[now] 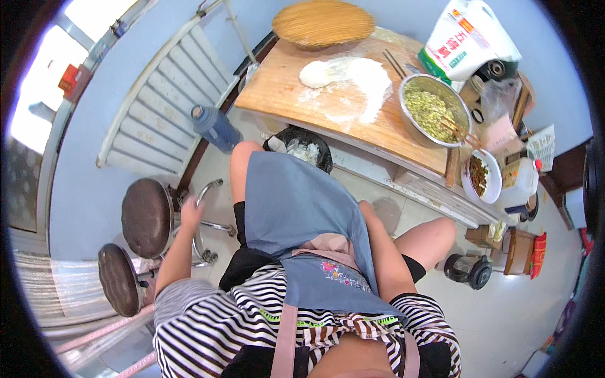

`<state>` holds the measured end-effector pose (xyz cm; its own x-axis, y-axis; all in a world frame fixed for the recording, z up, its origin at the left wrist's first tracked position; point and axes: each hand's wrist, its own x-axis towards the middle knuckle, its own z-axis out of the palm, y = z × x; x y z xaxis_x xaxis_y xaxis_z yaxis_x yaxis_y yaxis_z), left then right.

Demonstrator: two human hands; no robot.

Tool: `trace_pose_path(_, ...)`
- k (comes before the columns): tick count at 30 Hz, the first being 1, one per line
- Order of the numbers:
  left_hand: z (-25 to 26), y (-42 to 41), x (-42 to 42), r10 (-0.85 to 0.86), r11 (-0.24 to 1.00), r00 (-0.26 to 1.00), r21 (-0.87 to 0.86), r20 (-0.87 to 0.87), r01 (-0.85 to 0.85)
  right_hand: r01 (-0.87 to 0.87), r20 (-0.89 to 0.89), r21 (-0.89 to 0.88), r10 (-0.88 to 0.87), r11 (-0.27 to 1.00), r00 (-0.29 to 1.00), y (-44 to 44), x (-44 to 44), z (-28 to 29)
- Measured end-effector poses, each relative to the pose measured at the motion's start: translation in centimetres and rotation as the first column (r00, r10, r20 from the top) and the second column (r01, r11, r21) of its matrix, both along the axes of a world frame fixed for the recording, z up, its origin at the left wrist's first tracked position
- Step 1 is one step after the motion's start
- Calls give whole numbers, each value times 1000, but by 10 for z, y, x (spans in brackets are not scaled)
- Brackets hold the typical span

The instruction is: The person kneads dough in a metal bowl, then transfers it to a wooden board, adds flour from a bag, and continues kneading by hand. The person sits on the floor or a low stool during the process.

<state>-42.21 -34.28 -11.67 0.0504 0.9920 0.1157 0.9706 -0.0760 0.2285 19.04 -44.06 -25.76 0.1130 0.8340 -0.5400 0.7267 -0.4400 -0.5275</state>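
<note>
My left hand [191, 212], blurred by motion, hangs at my side near the brown padded stool [146, 218] and its chrome legs; I cannot tell whether it holds anything. My right forearm [392, 257] reaches down over my lap, and the right hand is mostly hidden at the edge of the blue apron [302, 198]. Before me, a lump of dough [315, 74] and spread white flour [371, 90] lie on a wooden board [279, 90]. At the board's right side, a steel bowl [401, 101] holds chopped green filling [427, 106] with chopsticks [461, 132] in it.
A round woven tray [324, 22] stands at the back. A flour bag [465, 45], white bowl of brown food [494, 177] and plastic jug [520, 182] crowd the right. Below are a black bin [324, 149] and blue bottle [215, 128]. A radiator [160, 99] lines the left wall.
</note>
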Motion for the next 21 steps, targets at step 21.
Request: trace_pose_path(21, 32, -236, 27, 332, 906, 940, -250, -79, -341, 719, -777, 393, -212, 573, 593, -44, 121, 295)
